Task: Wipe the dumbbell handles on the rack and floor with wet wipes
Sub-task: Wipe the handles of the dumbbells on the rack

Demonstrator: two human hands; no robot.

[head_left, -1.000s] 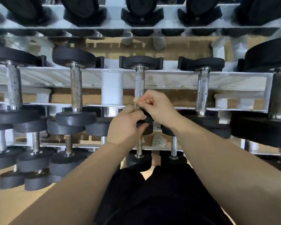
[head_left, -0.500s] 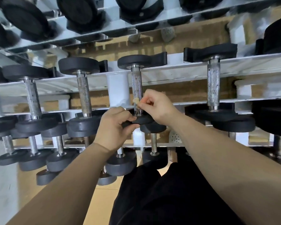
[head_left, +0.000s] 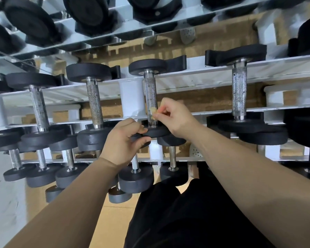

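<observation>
Since a second ago our view has tilted, so the rack [head_left: 131, 97] now slants, while both hands keep their places. Our right hand [head_left: 175, 117] pinches a small yellowed wipe [head_left: 152, 111] between thumb and fingers [head_left: 166, 104], pressing it on the lower end of the knurled handle [head_left: 150, 93] of a dumbbell [head_left: 148, 68] on the middle shelf [head_left: 195, 83]. Our left hand [head_left: 122, 145] curls round that dumbbell's near plate [head_left: 156, 132], gripping its rim.

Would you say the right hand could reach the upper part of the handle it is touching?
Probably yes: the right hand pinches the wipe low on the handle, and nothing covers its upper part.
</observation>
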